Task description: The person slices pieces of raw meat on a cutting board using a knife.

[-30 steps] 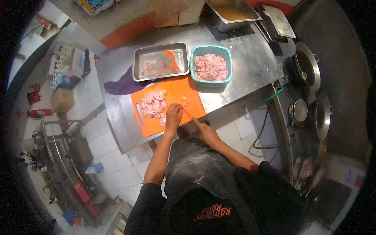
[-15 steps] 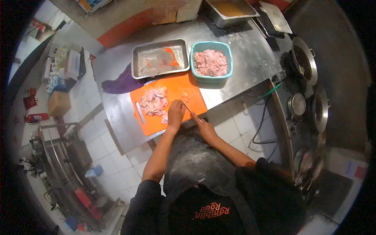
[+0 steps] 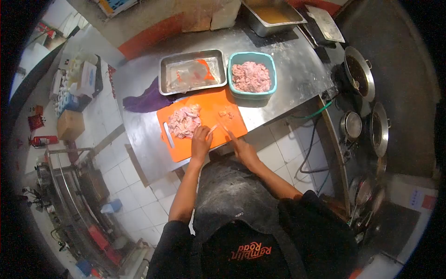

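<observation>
An orange cutting board (image 3: 186, 148) lies on the steel table. A pile of pale pink raw meat (image 3: 185, 122) covers its left part, and small cut meat pieces (image 3: 226, 114) lie at its upper right. My left hand (image 3: 201, 141) is over the board beside the pile's lower right edge, fingers bent and closed on a pale strip of meat (image 3: 213, 127). My right hand (image 3: 244, 151) grips a knife (image 3: 223, 127) by its handle, at the board's near right edge. The blade points up and left over the board, just right of the strip.
Behind the board stand a steel tray (image 3: 193, 89) with a plastic bag inside and a turquoise tub (image 3: 253, 95) of raw meat. A purple cloth (image 3: 141, 101) lies left of the tray. At the right are woks (image 3: 360, 74) on a stove; a pan of brownish liquid (image 3: 274, 16) sits at the back.
My left hand has moved left and slightly down, away from the knife and closer to the meat pile. The knife now shows apart from it. More cut pieces show at the board's upper right.
</observation>
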A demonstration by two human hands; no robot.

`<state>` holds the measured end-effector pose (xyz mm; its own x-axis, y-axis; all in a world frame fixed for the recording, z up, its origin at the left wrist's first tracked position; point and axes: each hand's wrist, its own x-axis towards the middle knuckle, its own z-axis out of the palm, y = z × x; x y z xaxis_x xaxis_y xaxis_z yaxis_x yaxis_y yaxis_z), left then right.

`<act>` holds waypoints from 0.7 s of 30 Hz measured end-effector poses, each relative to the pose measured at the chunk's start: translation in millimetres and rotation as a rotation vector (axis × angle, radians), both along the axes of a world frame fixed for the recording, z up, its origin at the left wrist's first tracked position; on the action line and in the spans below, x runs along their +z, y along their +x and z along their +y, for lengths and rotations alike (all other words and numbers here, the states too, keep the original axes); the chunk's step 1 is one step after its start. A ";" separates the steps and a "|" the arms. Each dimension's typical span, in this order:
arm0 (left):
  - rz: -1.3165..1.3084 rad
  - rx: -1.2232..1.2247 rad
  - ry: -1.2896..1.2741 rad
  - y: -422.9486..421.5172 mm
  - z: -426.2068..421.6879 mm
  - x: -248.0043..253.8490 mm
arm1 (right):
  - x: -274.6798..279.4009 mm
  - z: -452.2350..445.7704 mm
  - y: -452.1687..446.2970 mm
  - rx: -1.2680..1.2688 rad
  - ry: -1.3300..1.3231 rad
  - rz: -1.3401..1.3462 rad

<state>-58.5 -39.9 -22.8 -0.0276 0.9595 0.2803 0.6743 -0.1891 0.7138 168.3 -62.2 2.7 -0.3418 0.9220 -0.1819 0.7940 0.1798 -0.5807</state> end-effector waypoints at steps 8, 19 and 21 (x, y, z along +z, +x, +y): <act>-0.071 -0.026 0.002 1.8 2.1 -1.2 | 6.3 -37.2 -7.4 0.098 -0.067 -0.049; -0.064 -0.043 -0.046 5.7 4.8 -3.4 | -14.8 -11.9 -38.4 0.123 -0.013 -0.055; -0.064 -0.022 -0.021 7.3 4.8 -7.9 | -8.5 -26.5 -23.6 0.096 -0.093 -0.075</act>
